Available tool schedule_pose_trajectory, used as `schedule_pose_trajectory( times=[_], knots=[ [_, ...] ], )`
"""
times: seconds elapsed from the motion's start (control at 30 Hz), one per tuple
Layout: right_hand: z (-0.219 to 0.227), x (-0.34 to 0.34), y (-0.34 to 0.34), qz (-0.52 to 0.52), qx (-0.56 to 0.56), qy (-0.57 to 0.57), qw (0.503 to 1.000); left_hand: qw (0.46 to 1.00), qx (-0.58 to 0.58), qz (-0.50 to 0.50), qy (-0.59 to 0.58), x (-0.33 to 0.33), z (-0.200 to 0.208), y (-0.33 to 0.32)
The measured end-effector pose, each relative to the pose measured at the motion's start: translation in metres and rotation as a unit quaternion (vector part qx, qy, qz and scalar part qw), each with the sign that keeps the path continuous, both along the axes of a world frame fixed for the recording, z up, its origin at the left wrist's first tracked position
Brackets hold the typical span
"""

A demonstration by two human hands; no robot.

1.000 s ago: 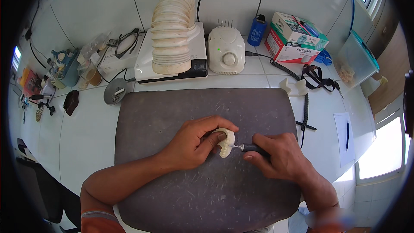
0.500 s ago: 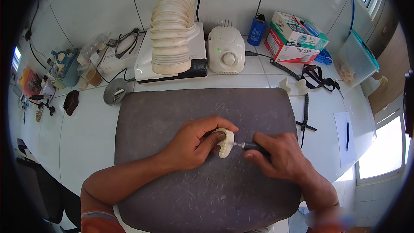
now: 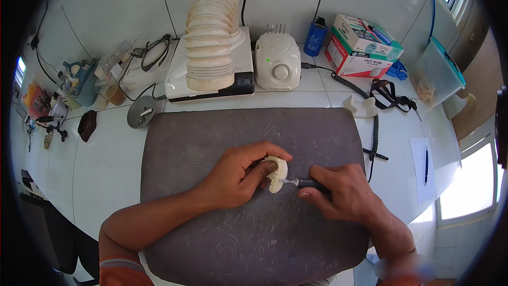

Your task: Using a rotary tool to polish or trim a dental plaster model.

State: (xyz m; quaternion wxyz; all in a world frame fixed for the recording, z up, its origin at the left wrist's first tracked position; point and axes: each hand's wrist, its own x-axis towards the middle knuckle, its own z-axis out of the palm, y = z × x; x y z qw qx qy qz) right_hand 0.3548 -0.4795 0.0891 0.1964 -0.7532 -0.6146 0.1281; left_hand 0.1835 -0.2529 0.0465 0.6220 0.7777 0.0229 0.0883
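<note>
A cream dental model (image 3: 278, 181) with a curved row of teeth is pinched between the thumb and fingers of my left hand (image 3: 241, 175), above the dark mat (image 3: 222, 249). My right hand (image 3: 344, 190) is closed around a dark rotary handpiece (image 3: 311, 182) that points left. Its thin metal bit reaches the right side of the model, at or very near the surface. My left fingers hide the upper left part of the model.
Behind the mat stand a white box with a ribbed hose (image 3: 211, 37) and a white control unit (image 3: 277, 63) with a dial. A grey dish (image 3: 141, 112) sits at left. Right of the mat are a white plaster piece (image 3: 361, 107), a coiled cord (image 3: 376, 132) and paper (image 3: 422, 172).
The handpiece tip has shifted slightly left and down along the model. My left hand and the model have hardly moved.
</note>
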Motion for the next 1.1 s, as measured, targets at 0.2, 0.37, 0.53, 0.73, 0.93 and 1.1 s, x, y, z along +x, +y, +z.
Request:
schedule_pose_trajectory(
  times=[0.2, 0.37, 0.53, 0.73, 0.93, 1.1],
  knots=[
    [0.0031, -0.0019, 0.0000, 0.000, -0.004, 0.013, 1.000, 1.000, 0.006, 0.000, -0.015, 0.0004, 0.0012, -0.0010],
    [0.0025, -0.0013, -0.0002, 0.013, -0.011, -0.010, 1.000, 1.000, 0.005, 0.004, -0.017, 0.0007, 0.0002, -0.0013],
    [0.0006, -0.0008, -0.0002, 0.009, 0.000, -0.007, 1.000, 1.000, 0.004, 0.005, -0.026, 0.0013, -0.0014, -0.0013],
    [0.0000, -0.0002, -0.0007, 0.006, 0.002, -0.008, 1.000, 1.000, 0.003, 0.002, -0.018, 0.0009, -0.0018, -0.0008],
    [0.0021, -0.0007, -0.0007, 0.011, -0.003, -0.005, 1.000, 1.000, -0.008, 0.000, -0.018, 0.0010, -0.0018, -0.0013],
    [0.0063, 0.0028, -0.0012, -0.012, 0.019, 0.017, 1.000, 1.000, -0.011, 0.009, -0.015, 0.0005, -0.0024, -0.0011]
  ],
)
